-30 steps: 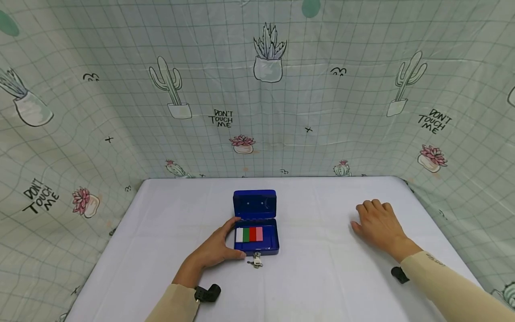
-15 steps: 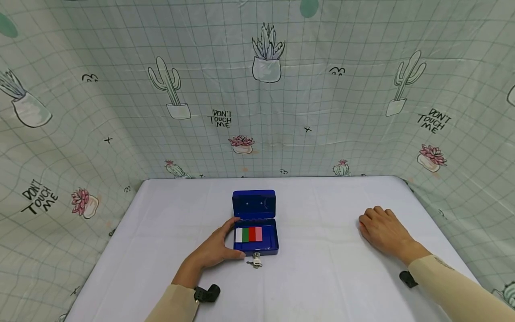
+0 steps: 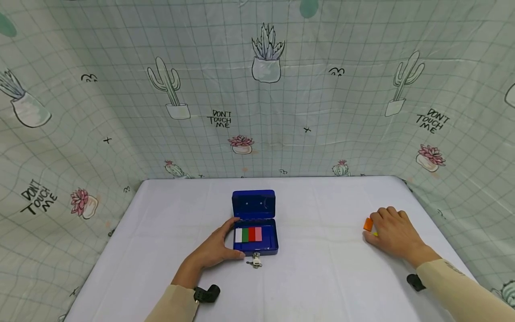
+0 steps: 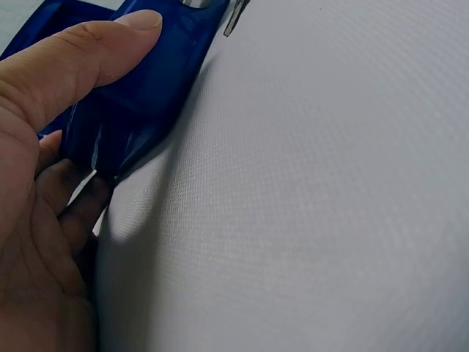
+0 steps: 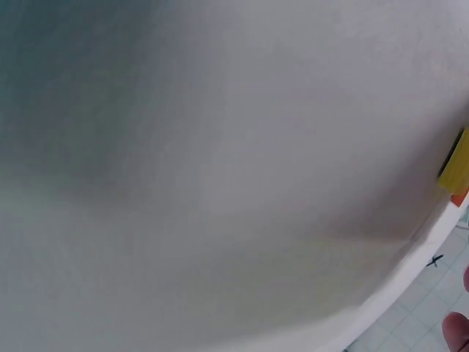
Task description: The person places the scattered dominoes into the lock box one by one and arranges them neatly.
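A small blue cash box [image 3: 267, 248] stands with its lid [image 3: 254, 204] raised. Inside lie white, green, red and pink blocks [image 3: 251, 234] in a row. My left hand [image 3: 213, 246] grips the box's left side, thumb on the front wall and fingers toward the back corner; the left wrist view shows the thumb on the blue box [image 4: 157, 81]. My right hand [image 3: 394, 232] is low over the right of the table, thumb and fingers apart. Beside its fingertips are an orange block [image 3: 368, 224] and a partly hidden yellow block [image 3: 376, 234], also the yellow block [image 5: 456, 165] at the right wrist view's edge.
Keys [image 3: 255, 261] hang at the front lock of the box. A white cloth [image 3: 306, 268] covers the table. Behind and at both sides hangs a pale curtain [image 3: 281, 107] with plant prints.
My right hand has moved to the right and slightly toward me, and the orange and yellow blocks now show beside its fingers. The left hand and the box stay put.
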`<action>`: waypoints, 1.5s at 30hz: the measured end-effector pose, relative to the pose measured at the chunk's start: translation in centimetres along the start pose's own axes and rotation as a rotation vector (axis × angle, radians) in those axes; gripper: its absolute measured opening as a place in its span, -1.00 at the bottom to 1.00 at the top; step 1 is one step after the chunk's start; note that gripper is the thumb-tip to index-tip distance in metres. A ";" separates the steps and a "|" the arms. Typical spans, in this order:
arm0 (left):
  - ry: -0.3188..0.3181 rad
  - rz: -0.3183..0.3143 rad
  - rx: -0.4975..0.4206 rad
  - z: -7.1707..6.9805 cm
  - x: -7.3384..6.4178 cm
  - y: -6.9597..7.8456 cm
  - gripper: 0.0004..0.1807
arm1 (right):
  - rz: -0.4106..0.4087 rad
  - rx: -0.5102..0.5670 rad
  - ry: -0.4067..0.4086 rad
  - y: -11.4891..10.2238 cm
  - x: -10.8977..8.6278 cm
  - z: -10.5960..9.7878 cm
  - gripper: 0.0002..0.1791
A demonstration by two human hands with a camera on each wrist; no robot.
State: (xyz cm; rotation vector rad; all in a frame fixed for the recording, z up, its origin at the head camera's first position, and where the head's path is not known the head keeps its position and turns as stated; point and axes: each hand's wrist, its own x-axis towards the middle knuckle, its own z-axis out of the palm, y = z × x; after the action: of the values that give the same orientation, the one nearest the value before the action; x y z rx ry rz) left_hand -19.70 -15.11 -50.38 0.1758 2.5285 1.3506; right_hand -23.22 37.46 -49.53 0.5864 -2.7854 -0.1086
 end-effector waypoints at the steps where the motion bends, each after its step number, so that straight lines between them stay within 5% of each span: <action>1: 0.000 -0.001 0.001 0.0 0.0 0.0 0.21 | 0.006 0.001 -0.009 0.1 -0.1 0.0 -0.54; 29: -0.023 0.023 -0.010 -0.1 0.1 0.1 0.19 | -0.036 0.030 0.005 0.9 0.0 0.8 -0.64; 40: -0.017 0.014 0.000 -0.3 -0.1 -0.1 0.18 | -0.160 -0.038 0.187 0.8 0.9 1.2 -0.57; 45: -0.018 0.023 -0.004 -0.4 -0.1 -0.1 0.18 | -0.170 -0.041 0.206 0.1 1.6 1.0 -0.57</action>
State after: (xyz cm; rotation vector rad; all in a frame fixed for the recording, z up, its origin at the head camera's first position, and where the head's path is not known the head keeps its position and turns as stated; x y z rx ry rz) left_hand -19.74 -15.46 -50.27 0.2167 2.5163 1.3559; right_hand -24.92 36.91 -50.02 0.7772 -2.5263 -0.1320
